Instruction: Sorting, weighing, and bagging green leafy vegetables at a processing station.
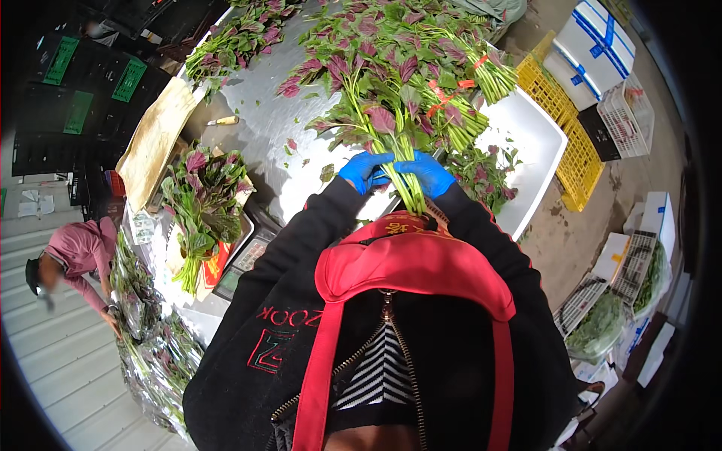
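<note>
While the left hand (366,171) and right hand (427,174) close around amaranth stems (413,192), this firm-looking hold probably spares fragile leaves (382,120) beyond them.

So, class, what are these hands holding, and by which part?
The left hand and right hand hold a leafy bunch by its stems, below the leaves.

2 hands (429,174), 1 held bunch (401,143), min. 2 red-tied bunches (462,128) vis., 1 co-wkr (84,249).
</note>
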`<state>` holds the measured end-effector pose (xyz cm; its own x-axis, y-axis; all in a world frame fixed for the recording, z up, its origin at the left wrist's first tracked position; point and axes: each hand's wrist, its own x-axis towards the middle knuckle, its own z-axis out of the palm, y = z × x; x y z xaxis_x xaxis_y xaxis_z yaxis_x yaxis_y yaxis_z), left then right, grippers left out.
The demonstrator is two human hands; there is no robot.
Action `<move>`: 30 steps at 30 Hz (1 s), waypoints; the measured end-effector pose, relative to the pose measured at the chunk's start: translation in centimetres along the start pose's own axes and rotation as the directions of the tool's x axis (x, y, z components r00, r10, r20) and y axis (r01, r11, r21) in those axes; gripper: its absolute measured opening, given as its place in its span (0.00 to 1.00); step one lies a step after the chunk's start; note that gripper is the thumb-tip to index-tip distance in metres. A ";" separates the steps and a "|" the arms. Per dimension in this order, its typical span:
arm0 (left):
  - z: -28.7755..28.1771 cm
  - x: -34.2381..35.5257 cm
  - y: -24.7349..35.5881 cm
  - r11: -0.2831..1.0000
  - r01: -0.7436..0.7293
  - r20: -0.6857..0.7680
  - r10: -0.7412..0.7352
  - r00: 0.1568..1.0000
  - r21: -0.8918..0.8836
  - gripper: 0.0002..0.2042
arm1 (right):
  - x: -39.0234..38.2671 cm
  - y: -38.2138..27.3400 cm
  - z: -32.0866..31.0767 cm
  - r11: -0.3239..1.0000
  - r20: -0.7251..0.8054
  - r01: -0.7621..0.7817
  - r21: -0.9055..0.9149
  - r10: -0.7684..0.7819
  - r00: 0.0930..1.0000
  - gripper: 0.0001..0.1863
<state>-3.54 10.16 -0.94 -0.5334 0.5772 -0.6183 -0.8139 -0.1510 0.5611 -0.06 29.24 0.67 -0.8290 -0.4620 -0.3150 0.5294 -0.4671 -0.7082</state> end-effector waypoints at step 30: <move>-9.5 -42.6 7.9 0.519 -0.399 -0.247 0.790 0.560 0.756 0.14 | -7.1 -7.0 1.3 0.971 -0.168 0.233 0.058 -0.220 0.961 0.19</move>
<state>10.59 -23.24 24.63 -0.9992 0.0057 -0.0390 -0.0356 0.2975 0.9541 2.35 34.82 8.67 -0.9435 -0.2142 -0.2527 0.3313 -0.6046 -0.7244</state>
